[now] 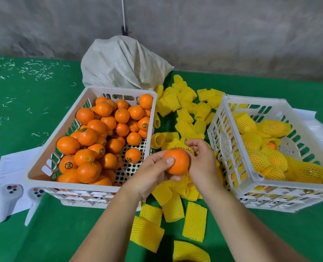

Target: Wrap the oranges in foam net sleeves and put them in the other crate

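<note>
My left hand (153,172) grips a bare orange (177,161) between the two crates, thumb on its front. My right hand (201,159) holds a yellow foam net sleeve (181,145) bunched against the far side of that orange. The left white crate (92,186) is filled with several unwrapped oranges (98,137). The right white crate (230,148) holds several oranges wrapped in yellow sleeves (266,154).
Loose yellow sleeves (185,110) lie scattered on the green table between and in front of the crates. A white woven sack (123,63) stands behind the left crate. Two white controllers (7,197) rest on paper at the left. More paper lies behind the right crate.
</note>
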